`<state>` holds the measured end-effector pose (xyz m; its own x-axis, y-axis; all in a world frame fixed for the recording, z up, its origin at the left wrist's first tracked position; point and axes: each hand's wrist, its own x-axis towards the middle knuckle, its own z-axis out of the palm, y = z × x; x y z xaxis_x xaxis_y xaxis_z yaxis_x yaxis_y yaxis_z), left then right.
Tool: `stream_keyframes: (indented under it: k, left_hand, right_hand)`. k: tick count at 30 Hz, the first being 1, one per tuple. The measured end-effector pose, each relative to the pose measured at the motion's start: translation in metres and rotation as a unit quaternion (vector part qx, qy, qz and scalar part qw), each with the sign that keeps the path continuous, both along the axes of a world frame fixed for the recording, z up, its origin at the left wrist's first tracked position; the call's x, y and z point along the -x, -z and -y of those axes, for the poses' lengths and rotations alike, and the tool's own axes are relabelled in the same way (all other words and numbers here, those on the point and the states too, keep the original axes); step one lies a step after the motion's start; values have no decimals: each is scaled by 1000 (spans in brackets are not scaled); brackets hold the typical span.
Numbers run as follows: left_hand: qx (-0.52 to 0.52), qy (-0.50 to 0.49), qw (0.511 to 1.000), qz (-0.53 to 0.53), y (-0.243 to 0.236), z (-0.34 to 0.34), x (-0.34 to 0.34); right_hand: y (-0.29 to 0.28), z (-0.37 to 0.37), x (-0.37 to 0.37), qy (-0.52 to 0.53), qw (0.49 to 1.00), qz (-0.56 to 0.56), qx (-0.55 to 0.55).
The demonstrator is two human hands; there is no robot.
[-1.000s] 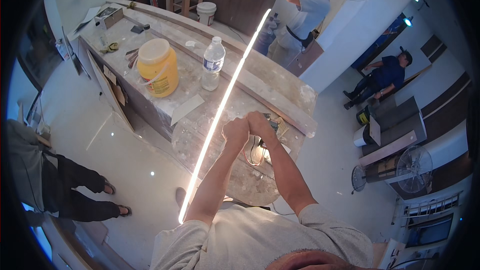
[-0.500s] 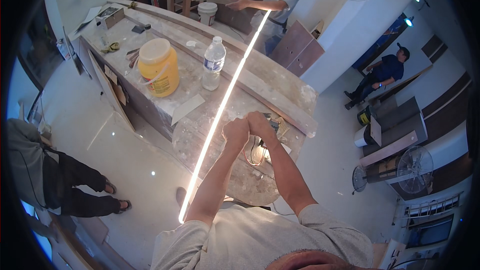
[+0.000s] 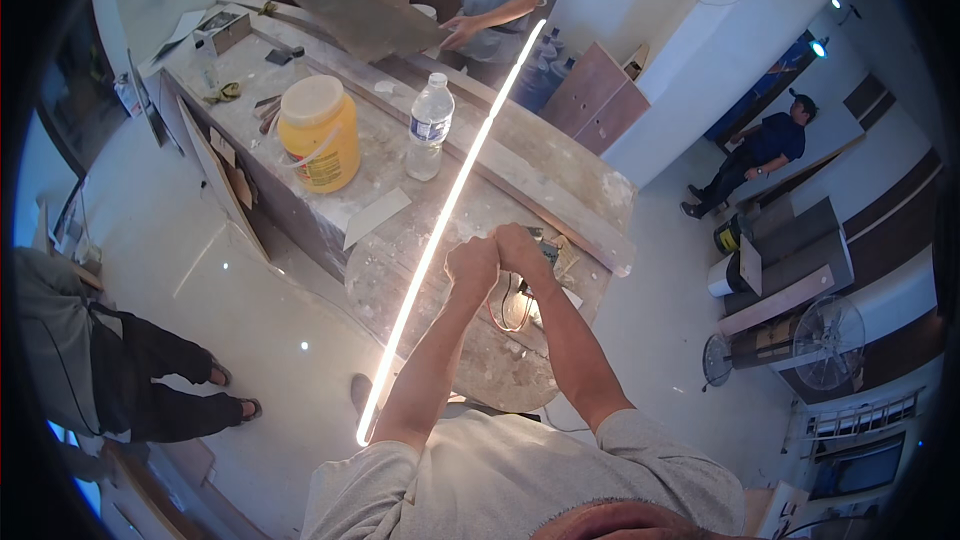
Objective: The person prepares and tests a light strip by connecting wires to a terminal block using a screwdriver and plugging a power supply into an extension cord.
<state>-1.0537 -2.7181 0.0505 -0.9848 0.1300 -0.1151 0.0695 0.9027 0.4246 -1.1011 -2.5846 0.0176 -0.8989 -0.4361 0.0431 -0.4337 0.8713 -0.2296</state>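
Observation:
Over the dusty worktable my left hand and my right hand are brought together, both closed. Whatever is between their fingers is hidden by the knuckles. Just left of my left hand, a brightly lit LED light strip runs slantwise from the far side down toward my left upper arm. Thin red and black wires loop below my right hand. A small dark grey box-shaped part is partly visible beyond my right wrist, and a bright glow lies beside the wires.
A yellow lidded bucket and a clear plastic bottle stand beyond my hands. Long boards lie along the table. Across it, a person holds a brown panel. Others stand at left and far right; fans stand at right.
Across the table, the person has shifted left and lowered the brown panel over the tabletop. My hands and the light strip look unmoved.

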Motion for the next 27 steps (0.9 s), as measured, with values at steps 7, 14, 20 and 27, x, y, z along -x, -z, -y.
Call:
stream_keyframes:
  k: [7,14,20,27]
  left_hand:
    - [5,-1,1000,-11,5,0,1]
    - [-4,-5,1000,-13,10,-1,2]
    - [4,0,1000,-15,6,-2,2]
    - [0,-6,1000,-19,10,3,0]
  right_hand:
    - [5,-1,1,0,1000,-13,-2]
    - [4,0,0,0,1000,-20,-6]
    - [8,-3,3,-6,999,-12,-31]
    - [6,3,4,-15,1000,-8,-22]
